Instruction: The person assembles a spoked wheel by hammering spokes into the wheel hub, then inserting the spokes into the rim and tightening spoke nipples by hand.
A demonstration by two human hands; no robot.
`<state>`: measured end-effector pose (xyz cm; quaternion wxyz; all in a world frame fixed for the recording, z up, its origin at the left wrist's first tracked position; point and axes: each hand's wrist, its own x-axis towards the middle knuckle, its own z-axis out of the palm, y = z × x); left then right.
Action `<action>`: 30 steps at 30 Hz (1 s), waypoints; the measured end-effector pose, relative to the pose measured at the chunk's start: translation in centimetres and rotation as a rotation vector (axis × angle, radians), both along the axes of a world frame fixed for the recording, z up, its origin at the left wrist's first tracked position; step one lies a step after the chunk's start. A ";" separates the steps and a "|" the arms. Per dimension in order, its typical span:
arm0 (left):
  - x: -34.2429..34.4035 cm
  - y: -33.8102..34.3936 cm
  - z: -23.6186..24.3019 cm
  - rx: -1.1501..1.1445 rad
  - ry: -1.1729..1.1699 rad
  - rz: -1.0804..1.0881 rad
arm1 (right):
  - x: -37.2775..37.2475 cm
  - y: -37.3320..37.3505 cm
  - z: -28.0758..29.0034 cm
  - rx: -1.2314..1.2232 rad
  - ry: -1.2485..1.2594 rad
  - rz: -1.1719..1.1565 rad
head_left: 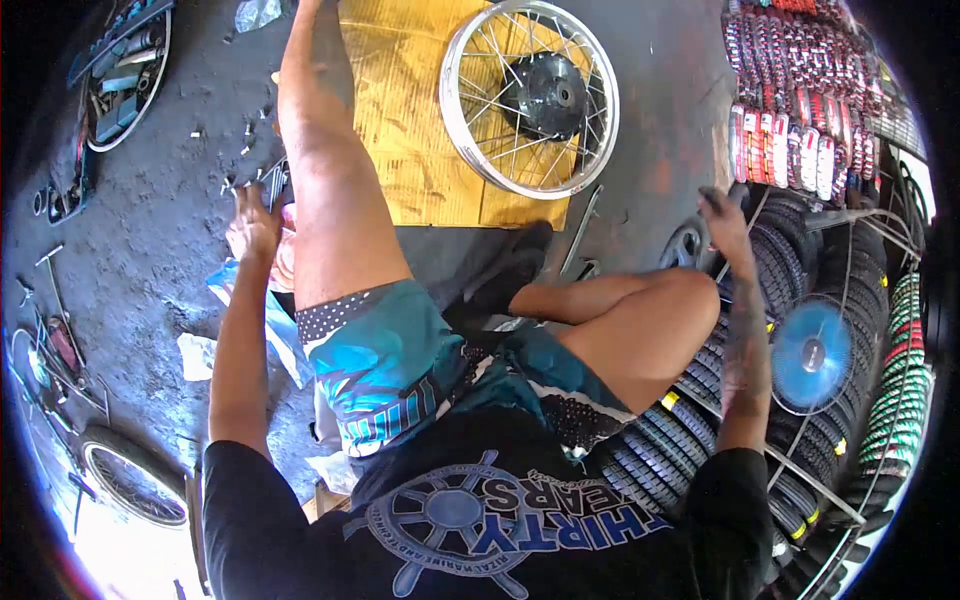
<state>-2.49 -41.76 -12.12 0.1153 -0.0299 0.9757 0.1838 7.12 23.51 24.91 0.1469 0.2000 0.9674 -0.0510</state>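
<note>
My left hand (pixel 254 228) reaches down to the floor beside my outstretched left leg. Its fingers are bent at a few small metal pieces (pixel 272 180); what they pinch is too small to name. Off to the right, my right hand (pixel 727 225) is raised near the stacked tyres with its fingers curled in. Whether anything sits inside that grip is hidden. Ahead of me a spoked wheel rim (pixel 467 150) with a black hub (pixel 545 97) lies on a flat yellow cardboard sheet (pixel 400 150), touched by neither hand.
Small metal bits (pixel 247 138) are scattered on the dark floor at left. Beyond them stands an open case of tools (pixel 125 85). A long metal tool (pixel 582 230) lies by my foot. Black tyres (pixel 650 455), a blue fan (pixel 811 354) and wrapped tyres (pixel 800 150) line the right side.
</note>
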 end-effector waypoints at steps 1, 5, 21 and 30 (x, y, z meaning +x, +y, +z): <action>0.0 0.1 0.0 -0.045 -0.193 -0.061 | 2.6 1.0 -2.2 -0.180 0.044 -0.249; -1.3 -0.1 3.7 0.109 0.145 0.211 | 14.9 -1.0 -11.8 0.445 -0.003 0.639; -9.6 40.1 9.2 0.684 0.226 -0.592 | 19.5 -15.9 -7.2 -0.858 0.145 -0.161; -10.6 39.4 6.7 0.804 0.172 -0.412 | 17.8 -15.0 -6.8 -0.931 0.136 -0.186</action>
